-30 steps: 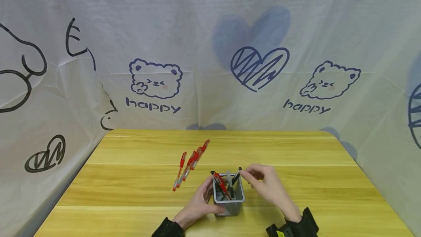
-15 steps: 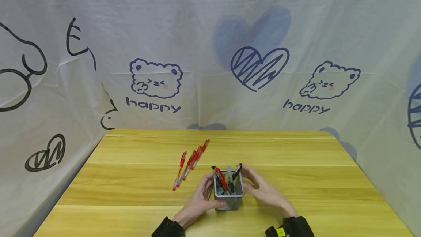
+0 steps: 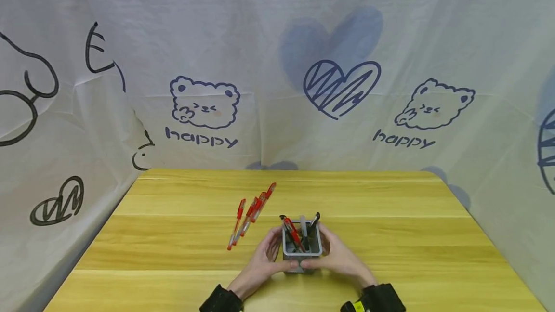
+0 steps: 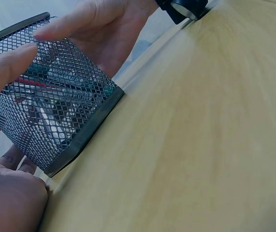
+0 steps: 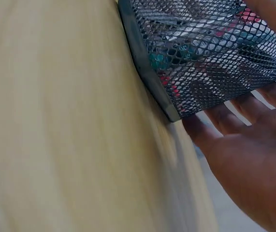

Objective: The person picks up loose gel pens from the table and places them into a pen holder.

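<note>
A square mesh pen holder (image 3: 302, 263) stands upright between my two hands. My left hand (image 3: 262, 260) grips its left side, thumb across the near face. On the other side my right hand (image 3: 340, 258) holds it likewise, and the two thumbs nearly meet in front. Inside the holder are a red pen (image 3: 293, 233), a dark pen (image 3: 314, 223) leaning to the right, and other pens partly hidden. Through the mesh (image 4: 55, 96) more pens show in the left wrist view. Right-hand fingers (image 5: 246, 113) lie along the holder's side in the right wrist view.
Several red-capped pens (image 3: 255, 211) lie in a slanting row on the wooden table (image 3: 412, 235), beyond my left hand. A white cloth (image 3: 269, 61) with drawings hangs behind the table's far edge and down its left side.
My right hand has come from the dark pen's top down to the holder's right side and now grips it. The holder has shifted slightly up in the head view, with my left hand on it.
</note>
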The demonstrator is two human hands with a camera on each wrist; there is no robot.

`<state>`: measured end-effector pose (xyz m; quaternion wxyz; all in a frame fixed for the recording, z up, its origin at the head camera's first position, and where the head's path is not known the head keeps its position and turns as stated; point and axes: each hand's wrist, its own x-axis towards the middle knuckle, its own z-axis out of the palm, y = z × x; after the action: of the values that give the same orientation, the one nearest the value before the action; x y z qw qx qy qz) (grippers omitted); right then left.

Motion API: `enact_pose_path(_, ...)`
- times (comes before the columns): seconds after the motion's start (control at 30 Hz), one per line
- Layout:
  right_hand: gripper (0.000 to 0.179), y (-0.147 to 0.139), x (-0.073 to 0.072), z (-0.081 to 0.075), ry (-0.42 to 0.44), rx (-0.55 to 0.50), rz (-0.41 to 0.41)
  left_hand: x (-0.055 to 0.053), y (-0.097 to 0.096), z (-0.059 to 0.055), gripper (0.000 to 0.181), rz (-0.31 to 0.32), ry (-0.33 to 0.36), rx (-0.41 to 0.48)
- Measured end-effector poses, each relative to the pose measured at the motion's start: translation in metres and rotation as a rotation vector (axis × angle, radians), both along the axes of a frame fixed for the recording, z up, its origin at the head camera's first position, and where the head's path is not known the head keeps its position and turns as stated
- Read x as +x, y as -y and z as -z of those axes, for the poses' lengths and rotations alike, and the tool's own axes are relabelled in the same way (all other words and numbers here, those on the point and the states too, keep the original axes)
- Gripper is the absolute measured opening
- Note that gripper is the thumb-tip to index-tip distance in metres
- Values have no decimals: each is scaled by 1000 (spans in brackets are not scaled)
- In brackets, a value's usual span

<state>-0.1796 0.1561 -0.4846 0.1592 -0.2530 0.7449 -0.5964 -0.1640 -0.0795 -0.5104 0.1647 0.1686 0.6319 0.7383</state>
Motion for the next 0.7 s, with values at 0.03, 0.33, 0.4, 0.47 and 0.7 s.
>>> enact_pose_path(0.03,89,0,0,1,-7,-3,10,0,0,0,85,0,0,0)
enact_pose_path(0.33,83,2,-1,10,1,-106,10,2,2,-5,92,16,27,2)
enact_pose_path(0.4,82,2,-1,11,1,-120,8,3,2,-5,91,27,12,-2)
enact_pose_path(0.47,82,2,-2,13,-8,-129,6,3,3,-6,93,36,7,3)
enact_pose_path(0.7,83,3,-2,19,-22,-131,16,2,6,-4,104,76,-24,52)
